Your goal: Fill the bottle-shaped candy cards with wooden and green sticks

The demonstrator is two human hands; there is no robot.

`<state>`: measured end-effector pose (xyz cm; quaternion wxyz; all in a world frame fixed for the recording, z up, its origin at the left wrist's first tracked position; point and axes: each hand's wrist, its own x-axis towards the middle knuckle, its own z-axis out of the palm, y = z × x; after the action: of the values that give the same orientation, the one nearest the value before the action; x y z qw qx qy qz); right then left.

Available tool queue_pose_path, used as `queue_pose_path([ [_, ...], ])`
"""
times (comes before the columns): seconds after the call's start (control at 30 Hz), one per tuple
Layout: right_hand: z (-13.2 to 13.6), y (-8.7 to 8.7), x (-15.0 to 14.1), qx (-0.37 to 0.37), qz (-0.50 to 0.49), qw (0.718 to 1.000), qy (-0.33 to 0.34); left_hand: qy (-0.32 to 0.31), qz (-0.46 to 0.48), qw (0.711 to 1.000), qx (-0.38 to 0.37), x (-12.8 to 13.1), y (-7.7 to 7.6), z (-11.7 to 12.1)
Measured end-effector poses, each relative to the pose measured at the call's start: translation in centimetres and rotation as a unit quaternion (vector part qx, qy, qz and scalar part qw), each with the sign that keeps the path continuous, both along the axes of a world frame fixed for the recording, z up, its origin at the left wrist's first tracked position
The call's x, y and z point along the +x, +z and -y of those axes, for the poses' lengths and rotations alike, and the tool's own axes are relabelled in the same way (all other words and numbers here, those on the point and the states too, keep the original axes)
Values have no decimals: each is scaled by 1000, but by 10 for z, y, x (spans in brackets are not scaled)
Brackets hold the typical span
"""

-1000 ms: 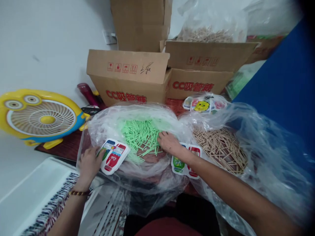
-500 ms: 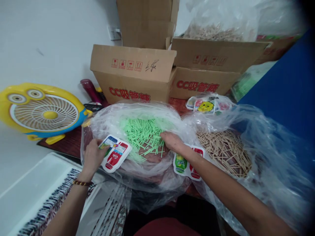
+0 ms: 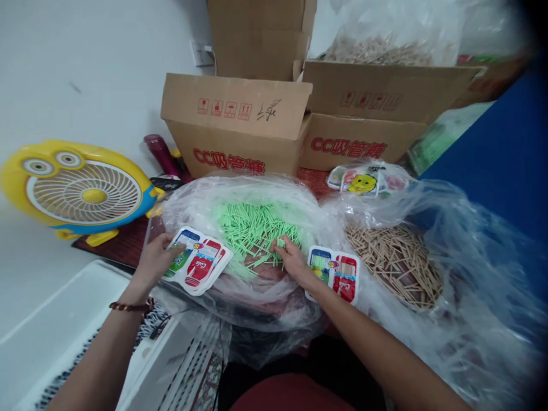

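Note:
My left hand (image 3: 159, 261) grips the left edge of several stacked plastic candy packs (image 3: 204, 267), printed with a green bottle and a red cola bottle. My right hand (image 3: 296, 264) pinches a small bunch of green candy sticks (image 3: 280, 243) in its closed fingers. It is at the right side of a loose heap of green sticks (image 3: 246, 225), which lies in an open clear plastic bag (image 3: 240, 294). Under my right wrist sits another printed pack (image 3: 346, 274), with green sticks in one compartment and brown ones in the other.
A heap of brown sticks (image 3: 398, 265) lies in a second plastic bag (image 3: 464, 319) on the right. Behind stand open cardboard boxes (image 3: 235, 131) and a bag with a yellow face print (image 3: 363, 182). A yellow fan (image 3: 92, 197) and a dark red bottle (image 3: 160, 154) are left.
My right hand has drawn back slightly from the green heap and now shows a bunch of sticks in its fingers. The packs in my left hand look more fanned out. The view has shifted slightly.

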<state>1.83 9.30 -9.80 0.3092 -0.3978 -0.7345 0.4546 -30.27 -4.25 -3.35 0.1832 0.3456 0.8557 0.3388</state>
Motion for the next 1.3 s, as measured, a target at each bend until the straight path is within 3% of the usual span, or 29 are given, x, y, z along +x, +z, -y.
queue_pose_path([
  [0.17,-12,14,0,27,42,998,41,10,135,990,40,-1,1,0],
  [0.3,-10,30,-4,78,92,981,153,29,185,980,65,-2,2,0],
  [0.37,-4,35,-10,143,148,954,216,40,200,976,72,-2,3,0],
  [0.47,6,39,-19,292,272,876,270,53,212,972,81,-4,5,-1],
  [0.53,10,39,-25,344,316,836,287,58,216,971,88,-5,6,-1],
  [0.67,15,34,-37,353,334,815,315,64,226,967,101,-6,6,0],
  [0.83,16,31,-45,320,323,841,294,63,255,957,123,-2,8,4],
  [1.1,-6,30,-34,207,238,932,178,60,259,951,158,7,16,13],
  [1.2,0,28,-25,76,101,984,129,56,260,950,163,10,22,15],
  [1.3,16,22,-15,-95,-79,985,120,47,259,948,177,13,25,18],
])
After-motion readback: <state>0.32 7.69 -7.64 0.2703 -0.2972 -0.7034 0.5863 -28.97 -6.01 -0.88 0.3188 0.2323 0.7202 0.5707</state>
